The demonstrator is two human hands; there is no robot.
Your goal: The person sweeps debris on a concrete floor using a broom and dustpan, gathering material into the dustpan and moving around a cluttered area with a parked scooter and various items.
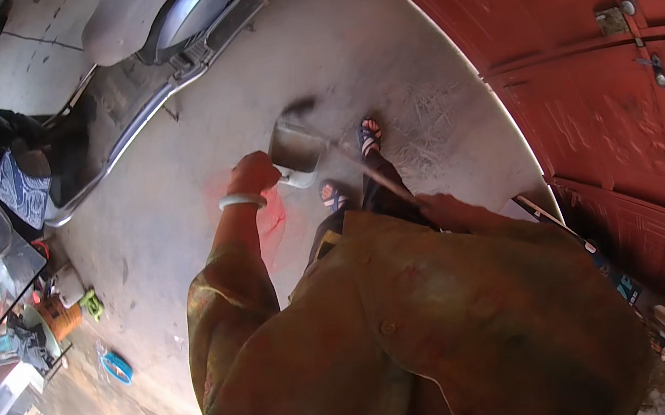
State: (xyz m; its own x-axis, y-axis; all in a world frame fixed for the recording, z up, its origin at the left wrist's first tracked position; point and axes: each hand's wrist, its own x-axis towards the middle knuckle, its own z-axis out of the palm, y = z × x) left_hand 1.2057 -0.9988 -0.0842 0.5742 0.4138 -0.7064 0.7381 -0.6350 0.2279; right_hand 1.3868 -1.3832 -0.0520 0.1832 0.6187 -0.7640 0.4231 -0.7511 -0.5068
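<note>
My left hand [254, 174], with a pale bangle at the wrist, is closed at the near left edge of a grey dustpan [298, 150]. A thin, see-through red plastic bag [271, 226] hangs by that wrist; what holds it is hidden. My right hand [446, 210] is wrapped round the long thin handle of a broom [374, 167]. That handle slants up and left across the dustpan, and the dark, blurred broom head shows just beyond the pan's far edge. My sandalled feet stand on the floor right of the dustpan.
Faint scattered streaks mark the concrete floor [423, 117] beside my right foot. A red metal door [555, 12] borders the right side. A parked three-wheeler or scooter [183, 21] stands at the upper left. A blue basin [116, 367] and an orange bucket [61, 319] are at the left.
</note>
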